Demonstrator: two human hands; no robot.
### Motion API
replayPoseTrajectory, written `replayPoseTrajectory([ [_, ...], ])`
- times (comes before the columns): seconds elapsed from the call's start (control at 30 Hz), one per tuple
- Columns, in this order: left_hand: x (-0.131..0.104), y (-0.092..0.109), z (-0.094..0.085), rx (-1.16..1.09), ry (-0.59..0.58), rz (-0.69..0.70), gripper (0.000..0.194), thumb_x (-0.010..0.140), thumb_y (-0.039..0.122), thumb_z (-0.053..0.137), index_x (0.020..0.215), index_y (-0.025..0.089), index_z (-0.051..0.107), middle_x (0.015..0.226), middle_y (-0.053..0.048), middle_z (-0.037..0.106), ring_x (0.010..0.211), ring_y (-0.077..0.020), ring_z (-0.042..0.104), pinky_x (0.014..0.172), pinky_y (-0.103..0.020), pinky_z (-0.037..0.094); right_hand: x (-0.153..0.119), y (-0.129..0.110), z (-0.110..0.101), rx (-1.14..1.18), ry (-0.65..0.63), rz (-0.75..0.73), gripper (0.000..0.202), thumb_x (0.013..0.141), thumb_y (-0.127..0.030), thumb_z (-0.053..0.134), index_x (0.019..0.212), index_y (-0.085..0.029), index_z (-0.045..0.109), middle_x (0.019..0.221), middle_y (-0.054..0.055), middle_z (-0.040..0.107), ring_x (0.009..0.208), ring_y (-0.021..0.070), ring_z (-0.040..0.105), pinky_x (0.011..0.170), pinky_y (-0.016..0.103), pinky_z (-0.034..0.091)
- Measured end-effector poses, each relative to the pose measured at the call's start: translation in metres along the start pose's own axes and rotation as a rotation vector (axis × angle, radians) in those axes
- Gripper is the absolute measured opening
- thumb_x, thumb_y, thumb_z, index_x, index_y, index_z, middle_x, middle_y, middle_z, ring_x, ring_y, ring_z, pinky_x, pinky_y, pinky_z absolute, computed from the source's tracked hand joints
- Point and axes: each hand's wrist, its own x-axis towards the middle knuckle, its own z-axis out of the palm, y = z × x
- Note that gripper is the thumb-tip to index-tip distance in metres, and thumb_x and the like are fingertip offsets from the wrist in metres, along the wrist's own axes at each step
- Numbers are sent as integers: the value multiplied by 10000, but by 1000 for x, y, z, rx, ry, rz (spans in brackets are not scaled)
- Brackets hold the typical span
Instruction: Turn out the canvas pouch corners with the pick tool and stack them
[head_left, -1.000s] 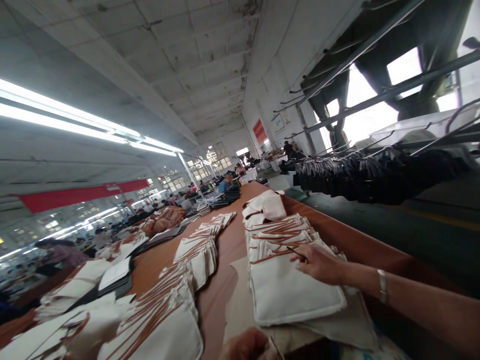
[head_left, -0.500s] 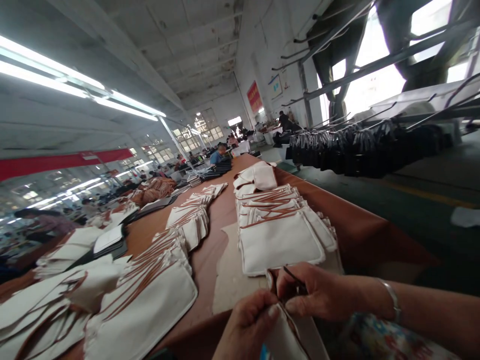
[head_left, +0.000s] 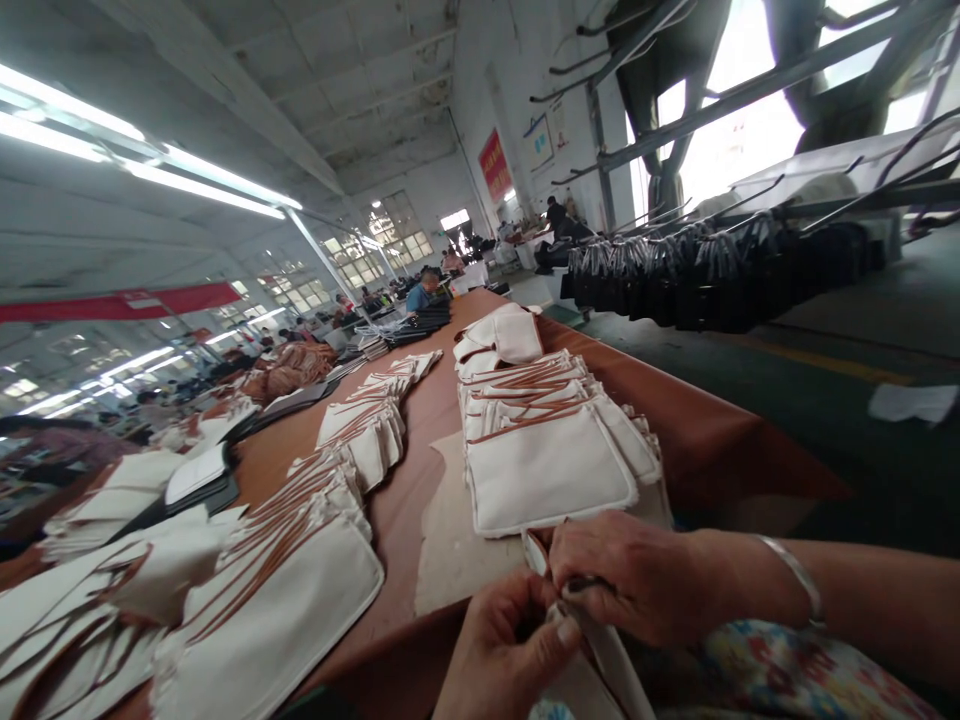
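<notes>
Both hands meet at the lower right, in front of the table edge. My left hand (head_left: 510, 645) pinches the edge of a white piece with brown trim (head_left: 600, 665), its thumb on top. Close beside it, my right hand (head_left: 630, 575), with a bangle on the wrist, has its fingers curled on the same piece's upper edge. A small dark item shows under the right fingers, too hidden to name. Just beyond the hands lies a stack of white pieces with brown edging (head_left: 551, 470).
More overlapping white pieces (head_left: 292, 610) run along the brown table (head_left: 397, 515) at left. Dark pieces hang from a metal rack (head_left: 690, 285) at right. People sit or stand at far worktables. A white sheet (head_left: 911, 403) lies on the floor.
The right hand has turned over the piece, its knuckles now higher and its fingers curled further in. The view has shifted slightly, so the table and stacks appear further left and higher.
</notes>
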Motion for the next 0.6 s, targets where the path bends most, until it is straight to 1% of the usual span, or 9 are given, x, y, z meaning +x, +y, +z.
replayPoseTrajectory([
  [0.07, 1, -4, -2, -23, 9, -10, 405, 729, 478, 824, 774, 134, 614, 732, -38, 634, 639, -106, 480, 585, -222, 304, -1, -1, -4, 39, 62, -19, 182, 944, -190, 418, 1000, -142, 584, 895, 104, 642, 845, 200, 600, 770, 310, 469],
  [0.13, 1, -7, -3, -35, 5, -22, 405, 724, 473, 829, 780, 136, 610, 736, -43, 644, 627, -103, 484, 578, -221, 300, -3, -2, -8, 55, 91, -57, 170, 914, -157, 428, 977, -143, 586, 894, 104, 643, 858, 201, 605, 787, 308, 478],
  [0.23, 1, -5, -1, -13, 2, -21, 438, 710, 493, 833, 788, 132, 597, 702, -14, 583, 614, -90, 430, 568, -219, 268, -6, -4, -11, 19, 45, -128, 156, 854, -125, 475, 964, -141, 584, 890, 101, 651, 850, 204, 603, 789, 302, 489],
  [0.3, 0, -1, 1, 16, 9, -17, 453, 716, 508, 821, 791, 131, 581, 677, 12, 516, 610, -84, 370, 564, -224, 239, -8, -5, -10, -43, 7, -169, 169, 857, -120, 479, 988, -133, 585, 898, 107, 659, 861, 211, 608, 797, 303, 497],
  [0.37, 0, 3, 4, 56, 9, -8, 461, 725, 522, 806, 787, 130, 572, 672, 19, 488, 613, -87, 337, 568, -230, 227, -9, -6, -7, -104, -9, -187, 173, 881, -132, 468, 1009, -126, 585, 908, 116, 663, 883, 218, 612, 807, 309, 501],
  [0.47, 1, 5, 6, 98, 15, -5, 463, 727, 536, 796, 764, 135, 567, 664, 22, 479, 612, -88, 326, 568, -231, 223, -11, -6, 3, -175, 18, -188, 146, 894, -154, 454, 958, -130, 583, 864, 112, 652, 835, 219, 597, 772, 322, 499],
  [0.53, 1, 4, 7, 90, 20, -12, 457, 732, 539, 791, 769, 142, 569, 667, 23, 487, 607, -86, 333, 565, -228, 228, -13, -4, 10, -218, 44, -187, 119, 867, -153, 466, 906, -132, 577, 829, 110, 638, 791, 219, 574, 727, 326, 487],
  [0.6, 2, 2, 10, 63, 23, -10, 444, 737, 531, 791, 771, 144, 576, 665, 23, 491, 604, -86, 342, 567, -226, 239, -12, -3, 12, -245, 43, -168, 94, 812, -156, 497, 866, -131, 570, 812, 113, 623, 761, 220, 553, 675, 325, 469],
])
